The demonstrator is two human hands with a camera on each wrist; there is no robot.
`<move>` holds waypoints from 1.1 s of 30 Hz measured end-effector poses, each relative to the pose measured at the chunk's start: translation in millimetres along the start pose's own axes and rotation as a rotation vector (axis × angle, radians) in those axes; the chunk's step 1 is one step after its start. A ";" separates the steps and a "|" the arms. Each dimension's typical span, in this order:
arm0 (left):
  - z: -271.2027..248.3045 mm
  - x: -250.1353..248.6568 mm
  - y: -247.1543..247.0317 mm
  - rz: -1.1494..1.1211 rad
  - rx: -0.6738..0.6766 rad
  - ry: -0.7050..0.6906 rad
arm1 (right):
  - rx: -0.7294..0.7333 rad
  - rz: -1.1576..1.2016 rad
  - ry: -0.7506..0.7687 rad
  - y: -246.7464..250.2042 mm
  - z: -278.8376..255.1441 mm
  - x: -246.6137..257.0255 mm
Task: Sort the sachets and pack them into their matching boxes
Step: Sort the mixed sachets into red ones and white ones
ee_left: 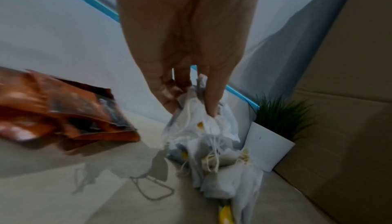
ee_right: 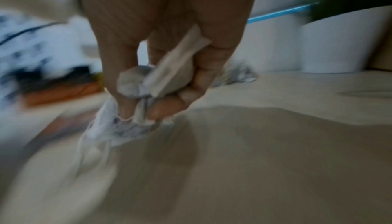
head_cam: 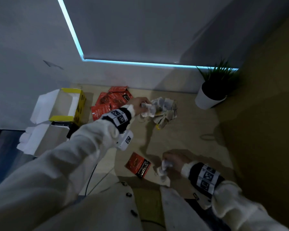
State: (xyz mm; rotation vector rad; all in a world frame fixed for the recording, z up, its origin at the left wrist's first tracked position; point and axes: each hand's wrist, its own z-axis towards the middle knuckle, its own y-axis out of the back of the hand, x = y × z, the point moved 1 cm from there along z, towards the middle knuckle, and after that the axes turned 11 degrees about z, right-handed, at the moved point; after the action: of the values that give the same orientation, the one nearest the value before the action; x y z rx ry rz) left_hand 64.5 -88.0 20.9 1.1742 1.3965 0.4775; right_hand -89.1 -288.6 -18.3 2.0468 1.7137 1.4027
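Note:
A heap of white tea bags (head_cam: pixel 163 108) with strings and yellow tags lies at the back of the table. My left hand (head_cam: pixel 139 104) pinches a bunch of those tea bags (ee_left: pixel 197 120) at the heap's left side. My right hand (head_cam: pixel 171 160) is near the front and grips several crumpled white tea bags (head_cam: pixel 163 172) (ee_right: pixel 144 83). Red sachets (head_cam: pixel 112 100) are piled left of the heap, and one red sachet (head_cam: pixel 138 165) lies alone left of my right hand. An open yellow box (head_cam: pixel 77 104) stands at the left, with a black-edged open box (head_cam: pixel 40 139) in front of it.
A potted plant in a white pot (head_cam: pixel 208 97) stands at the back right corner. A brown cardboard wall (head_cam: pixel 265 114) runs along the right side. A loose string (head_cam: pixel 207 136) lies on the light wooden table (head_cam: pixel 182 139). A dark cable (head_cam: pixel 90 179) hangs at the table's front left.

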 end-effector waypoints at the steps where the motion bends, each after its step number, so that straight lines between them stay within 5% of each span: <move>1: 5.8 -8.0 0.9 -0.010 -0.020 -0.001 | -0.039 0.010 0.033 14.0 -2.9 -3.2; 5: 22.9 -39.4 -2.5 -0.033 -0.070 0.008 | -0.368 0.158 -0.047 80.4 4.7 0.3; 8: 24.3 -48.0 -9.1 -0.021 0.039 -0.018 | -0.495 0.433 -0.018 117.6 12.4 13.6; 11: 14.6 -36.6 -3.8 0.050 0.082 -0.038 | -0.593 0.425 -0.028 144.1 36.3 27.7; 16: -42.3 -4.2 -0.8 0.091 0.025 -0.103 | -0.603 0.196 -0.039 152.3 82.7 39.7; 21: -107.4 15.2 -45.7 0.343 0.401 -0.287 | -0.447 -0.050 -0.182 133.3 107.5 36.1; 25: -134.0 15.8 -82.6 0.623 0.474 -0.596 | -0.443 0.023 -0.114 137.3 100.5 34.2; 29: -128.6 6.6 -89.3 0.686 0.430 -0.528 | -0.689 0.170 0.009 149.2 84.2 24.3; 33: -120.5 9.8 -80.2 0.654 0.341 -0.449 | -0.694 0.246 -0.050 158.5 84.9 4.9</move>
State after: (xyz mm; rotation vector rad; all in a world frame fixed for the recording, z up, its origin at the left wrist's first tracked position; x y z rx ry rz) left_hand -72.5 -70.7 -23.9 1.8960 0.6979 0.3925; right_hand 82.5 -302.4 33.7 1.8818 0.7870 1.6814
